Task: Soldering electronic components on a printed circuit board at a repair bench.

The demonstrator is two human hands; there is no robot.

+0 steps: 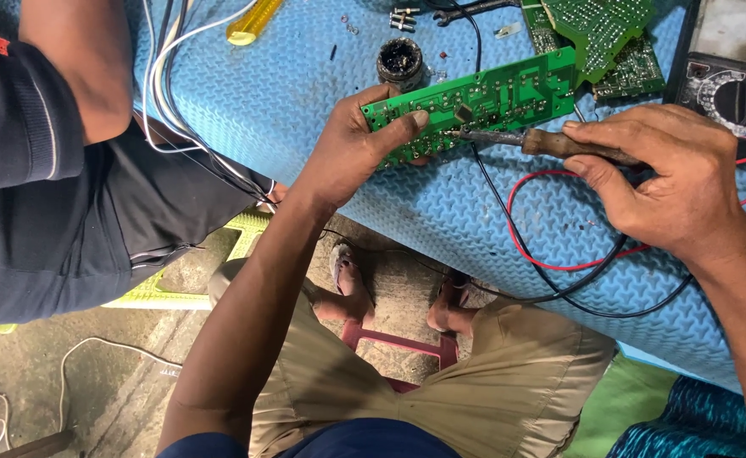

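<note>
Left hand (347,144) pinching green circuit board (475,102); right hand (670,170) gripping soldering iron (551,142), multimeter (733,97) beside

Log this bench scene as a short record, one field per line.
Left hand: left hand grips the long green circuit board by its near end
Right hand: right hand holds a wooden-handled soldering iron, tip at the board
Surface: blue textured mat
Nearby: dark round tin, more green boards, meter with dial, red and black leads
Other person: a dark-clothed arm at left
</note>
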